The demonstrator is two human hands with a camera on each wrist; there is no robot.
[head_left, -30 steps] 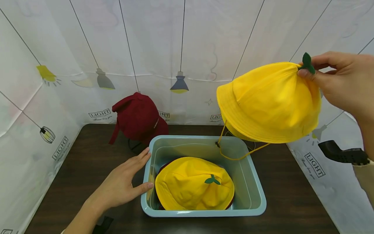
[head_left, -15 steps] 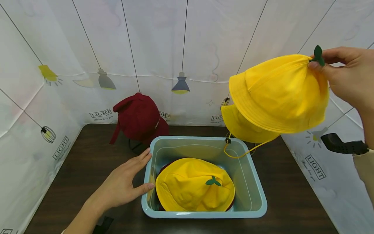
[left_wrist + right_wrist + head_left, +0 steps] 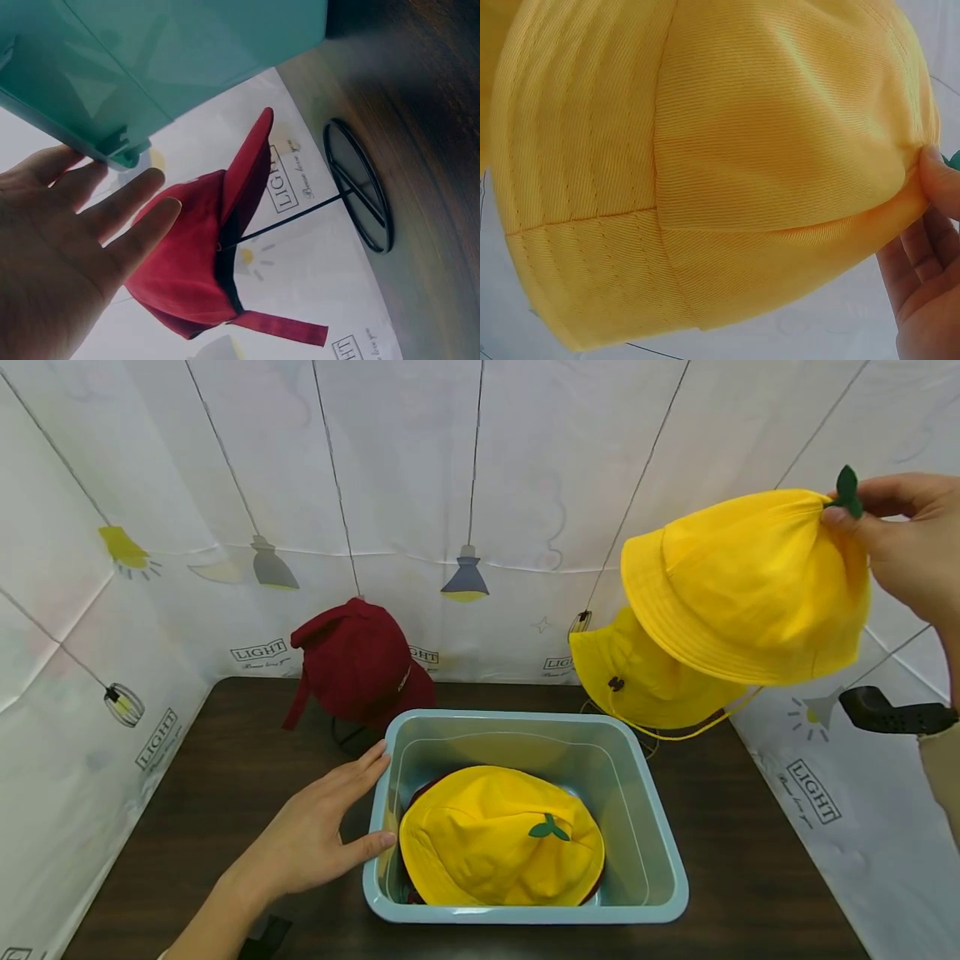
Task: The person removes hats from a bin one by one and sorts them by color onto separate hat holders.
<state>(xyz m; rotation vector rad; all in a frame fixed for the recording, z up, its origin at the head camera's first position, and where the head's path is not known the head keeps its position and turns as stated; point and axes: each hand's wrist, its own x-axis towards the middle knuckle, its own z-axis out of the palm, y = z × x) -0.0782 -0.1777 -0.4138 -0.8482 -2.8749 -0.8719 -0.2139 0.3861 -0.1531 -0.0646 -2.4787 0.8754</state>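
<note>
My right hand (image 3: 917,537) pinches a yellow bucket hat (image 3: 750,589) by its crown, beside a green leaf tip (image 3: 847,493). The hat hangs tilted in the air at the right, a yellow chin cord dangling below it. In the right wrist view, the hat's stitched brim and crown (image 3: 780,135) fill most of the picture. With fingers extended, my left hand (image 3: 315,827) touches the left rim of a light blue plastic bin (image 3: 652,827). Inside the bin lies another yellow hat (image 3: 495,835) with green leaves, over something dark red that is mostly hidden.
A dark red baseball cap (image 3: 352,660) is perched at the back left on a black wire stand (image 3: 360,187). Behind the held hat, another yellow hat (image 3: 622,668) shows at the back right, partly covered. The dark wooden table (image 3: 750,860) meets a white printed curtain (image 3: 525,468).
My right hand has moved right and up with the yellow hat. More of the yellow hat behind it shows. My left hand and the bin have stayed in place.
</note>
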